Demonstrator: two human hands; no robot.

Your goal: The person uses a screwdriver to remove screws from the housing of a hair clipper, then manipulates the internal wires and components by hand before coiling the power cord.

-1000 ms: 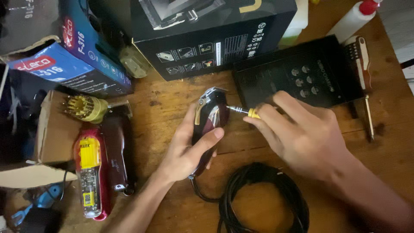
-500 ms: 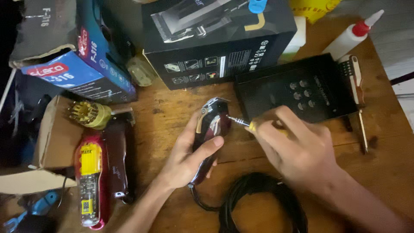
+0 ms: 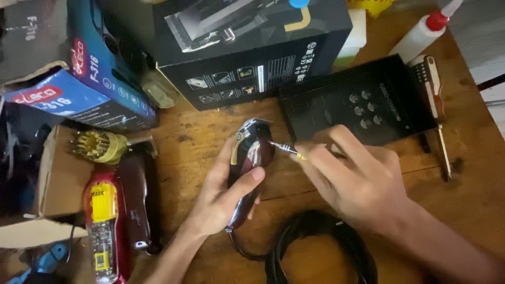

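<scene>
The left hand [image 3: 221, 202] wraps around a dark red hair clipper with a gold lever and steel blade [image 3: 251, 158], thumb across its face and fingers curled behind, holding it tilted just above the worn wooden table [image 3: 200, 142]. The right hand [image 3: 363, 184] pinches a small yellow-handled screwdriver [image 3: 286, 150] between closed fingertips, the metal tip touching the clipper's side near the blade. A coiled black power cord [image 3: 315, 247] lies below both hands, and a flat black box [image 3: 357, 102] sits just beyond the right hand.
</scene>
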